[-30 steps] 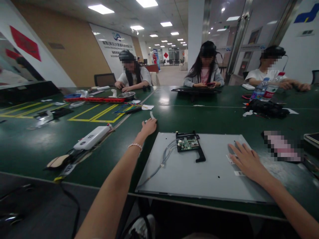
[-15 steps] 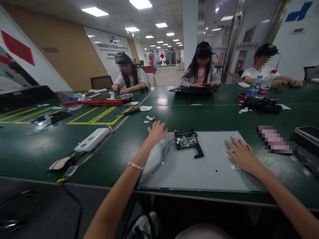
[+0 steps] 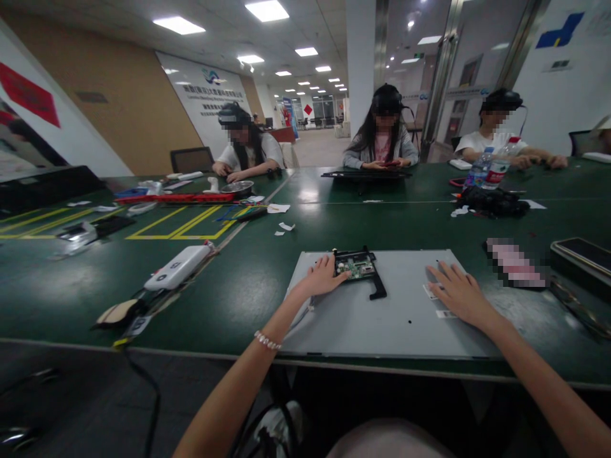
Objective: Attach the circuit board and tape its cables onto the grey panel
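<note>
A flat grey panel [image 3: 382, 334] lies near the front edge of the table. On its upper left part sits a green circuit board [image 3: 356, 270] in a black bracket [image 3: 379, 286], whose arm reaches down to the right. My left hand [image 3: 324, 276] is at the board's left side, fingers extended, the thumb pointing at the board; I cannot tell whether it touches. Below that hand a thin grey cable [image 3: 301, 313] runs over the panel, partly hidden by my wrist. My right hand [image 3: 458, 294] rests flat with spread fingers on the panel's right part, beside small white labels [image 3: 445, 313].
A pink phone-like slab [image 3: 516, 262] and a dark case [image 3: 582, 256] lie to the right. White device [image 3: 177, 267] with a strap is at left. Bottles [image 3: 499, 168] and a black bundle [image 3: 496, 202] stand beyond. Three people sit across the table.
My left hand has moved from the panel's far left edge rightward and nearer, onto the area beside the circuit board. My right hand stays on the panel. The view has shifted slightly.
</note>
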Tool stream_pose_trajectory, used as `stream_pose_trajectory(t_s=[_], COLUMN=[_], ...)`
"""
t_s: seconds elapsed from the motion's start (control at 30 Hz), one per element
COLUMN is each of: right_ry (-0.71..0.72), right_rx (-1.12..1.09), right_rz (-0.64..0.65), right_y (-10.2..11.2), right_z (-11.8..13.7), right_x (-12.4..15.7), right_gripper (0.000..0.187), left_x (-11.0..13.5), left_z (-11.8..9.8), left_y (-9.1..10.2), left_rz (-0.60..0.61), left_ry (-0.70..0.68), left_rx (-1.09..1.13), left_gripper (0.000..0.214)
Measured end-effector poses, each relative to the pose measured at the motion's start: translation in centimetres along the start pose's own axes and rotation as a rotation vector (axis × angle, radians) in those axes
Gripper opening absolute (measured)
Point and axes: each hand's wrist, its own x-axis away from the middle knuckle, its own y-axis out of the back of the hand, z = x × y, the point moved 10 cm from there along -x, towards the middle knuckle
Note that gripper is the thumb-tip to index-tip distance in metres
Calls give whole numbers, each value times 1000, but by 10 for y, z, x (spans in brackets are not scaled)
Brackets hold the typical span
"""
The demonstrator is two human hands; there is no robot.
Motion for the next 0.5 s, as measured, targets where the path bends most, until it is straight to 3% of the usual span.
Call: stream_pose_trajectory(t_s=[0.23, 0.5], right_ry=[-6, -4], right_rx=[6, 13], right_rz=[-10, 24], right_y=[5, 4], right_z=[3, 3], right_x=[0, -4], right_gripper=[54, 55], left_x=[1, 2], left_z=[-2, -3], left_y=[3, 3], left_rz=[53, 81], left_ry=[-95, -115], left_rx=[103, 103], left_gripper=[112, 116])
